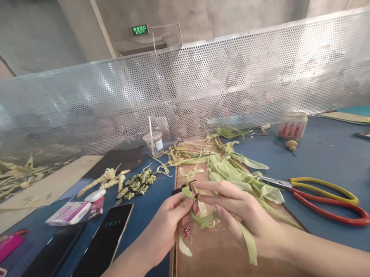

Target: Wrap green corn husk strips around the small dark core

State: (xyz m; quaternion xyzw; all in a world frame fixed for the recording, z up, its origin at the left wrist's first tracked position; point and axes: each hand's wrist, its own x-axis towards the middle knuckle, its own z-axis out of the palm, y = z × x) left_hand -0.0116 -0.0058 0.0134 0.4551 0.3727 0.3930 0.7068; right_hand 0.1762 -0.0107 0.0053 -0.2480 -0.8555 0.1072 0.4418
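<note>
Between my two hands is a small bundle of pale green leaf strips (203, 220) that look like corn husk, with a thin dark wire or thread at its top. My left hand (172, 222) pinches the bundle's left side between thumb and fingers. From the right, my right hand (245, 218) holds it with bent fingers, and a loose strip (248, 242) hangs below that palm. A small shiny red bead-like spot (185, 232) shows near the left fingers. Both hands are over a brown wooden board (210, 265). Fingers hide the bundle's middle.
More green husks (228, 171) lie beyond my hands. Scissors with red and yellow handles (327, 201) rest at right. A jar (292, 125) and a plastic cup with straw (154, 143) stand farther back, before a perforated metal screen (182, 85). Phones (100, 246) lie at left.
</note>
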